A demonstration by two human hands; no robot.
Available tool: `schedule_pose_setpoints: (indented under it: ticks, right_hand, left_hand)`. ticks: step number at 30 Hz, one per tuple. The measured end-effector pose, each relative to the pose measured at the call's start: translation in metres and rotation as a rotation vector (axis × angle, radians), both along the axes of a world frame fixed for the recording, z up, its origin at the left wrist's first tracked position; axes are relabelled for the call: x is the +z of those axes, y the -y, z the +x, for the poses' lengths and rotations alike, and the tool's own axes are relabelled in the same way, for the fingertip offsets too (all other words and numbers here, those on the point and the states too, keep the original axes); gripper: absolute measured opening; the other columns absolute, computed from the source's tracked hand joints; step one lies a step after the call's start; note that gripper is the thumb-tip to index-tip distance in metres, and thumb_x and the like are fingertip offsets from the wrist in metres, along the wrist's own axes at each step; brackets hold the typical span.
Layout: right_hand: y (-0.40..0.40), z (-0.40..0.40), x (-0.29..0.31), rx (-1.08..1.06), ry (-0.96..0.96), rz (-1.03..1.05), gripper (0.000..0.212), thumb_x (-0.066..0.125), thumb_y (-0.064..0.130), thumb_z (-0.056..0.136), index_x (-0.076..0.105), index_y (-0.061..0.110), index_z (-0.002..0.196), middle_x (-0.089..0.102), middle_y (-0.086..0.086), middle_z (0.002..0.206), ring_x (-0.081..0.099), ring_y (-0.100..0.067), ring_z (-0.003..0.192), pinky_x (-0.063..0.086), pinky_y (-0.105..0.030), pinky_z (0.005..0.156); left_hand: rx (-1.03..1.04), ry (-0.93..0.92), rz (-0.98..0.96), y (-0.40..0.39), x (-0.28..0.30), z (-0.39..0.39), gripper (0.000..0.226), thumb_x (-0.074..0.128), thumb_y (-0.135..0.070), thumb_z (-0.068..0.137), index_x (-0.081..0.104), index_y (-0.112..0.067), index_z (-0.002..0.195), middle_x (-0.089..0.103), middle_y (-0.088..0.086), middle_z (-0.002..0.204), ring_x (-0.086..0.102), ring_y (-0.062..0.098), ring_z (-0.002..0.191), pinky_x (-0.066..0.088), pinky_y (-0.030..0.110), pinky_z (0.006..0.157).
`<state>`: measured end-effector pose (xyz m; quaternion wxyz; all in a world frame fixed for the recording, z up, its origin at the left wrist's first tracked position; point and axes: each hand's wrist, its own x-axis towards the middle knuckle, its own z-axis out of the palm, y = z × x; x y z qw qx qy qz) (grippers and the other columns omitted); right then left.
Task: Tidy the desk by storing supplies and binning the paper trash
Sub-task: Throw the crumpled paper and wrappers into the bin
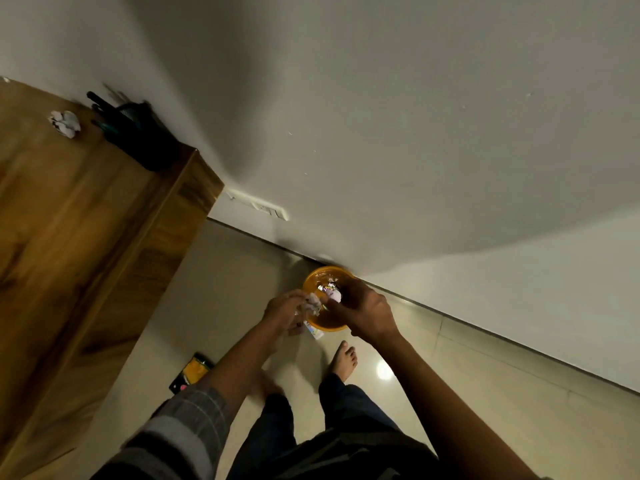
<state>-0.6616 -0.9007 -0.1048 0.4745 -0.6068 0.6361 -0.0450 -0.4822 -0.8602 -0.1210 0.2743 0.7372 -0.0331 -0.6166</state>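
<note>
An orange bin [328,328] stands on the floor against the wall, with shiny scraps inside it. Both hands are over its rim. My left hand [282,313] grips a crumpled paper [313,302] and a small white tube [314,332] that sticks out below the fingers. My right hand [367,310] reaches in from the right, and its curled fingertips pinch a pale paper scrap [334,295] above the bin. On the wooden desk [69,220] at the left lies another crumpled paper ball [64,123], beside a black pen holder [138,133] with pens in it.
A dark and yellow packet [194,372] lies on the tiled floor beside the desk. My bare feet [344,358] stand just short of the bin. A wall socket [258,204] sits low behind the desk corner. The image is blurred.
</note>
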Motion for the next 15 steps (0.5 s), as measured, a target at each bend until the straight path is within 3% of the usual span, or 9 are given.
schedule_pose_setpoints:
  ticks: [4, 9, 15]
  right_hand:
    - [0.013, -0.021, 0.002, -0.023, 0.018, 0.002, 0.073, 0.059, 0.082, 0.073, 0.062, 0.032, 0.127, 0.072, 0.007, 0.11, 0.073, -0.023, 0.077, 0.063, -0.048, 0.07]
    - [0.02, -0.037, 0.007, -0.041, 0.012, 0.008, 0.047, 0.061, 0.063, 0.09, 0.065, 0.028, 0.121, 0.066, 0.009, 0.101, 0.073, -0.02, 0.077, 0.062, -0.047, 0.071]
    - [0.025, -0.03, 0.017, 0.06, -0.015, 0.014, 0.044, 0.068, 0.054, 0.088, 0.068, 0.021, 0.117, 0.072, 0.003, 0.103, 0.072, -0.022, 0.072, 0.062, -0.047, 0.07]
  left_hand:
    - [0.182, -0.019, -0.013, -0.011, -0.013, 0.006, 0.025, 0.053, -0.019, 0.105, 0.066, -0.018, 0.125, 0.068, 0.009, 0.111, 0.07, 0.025, 0.09, 0.056, 0.036, 0.074]
    - [0.277, 0.028, -0.028, -0.044, -0.028, 0.021, 0.027, 0.053, -0.02, 0.105, 0.068, -0.014, 0.128, 0.068, 0.01, 0.127, 0.074, 0.031, 0.105, 0.057, 0.046, 0.094]
    - [0.398, 0.043, 0.019, -0.087, -0.02, 0.027, 0.019, 0.056, -0.02, 0.104, 0.07, -0.014, 0.116, 0.069, 0.012, 0.126, 0.073, 0.033, 0.105, 0.056, 0.04, 0.082]
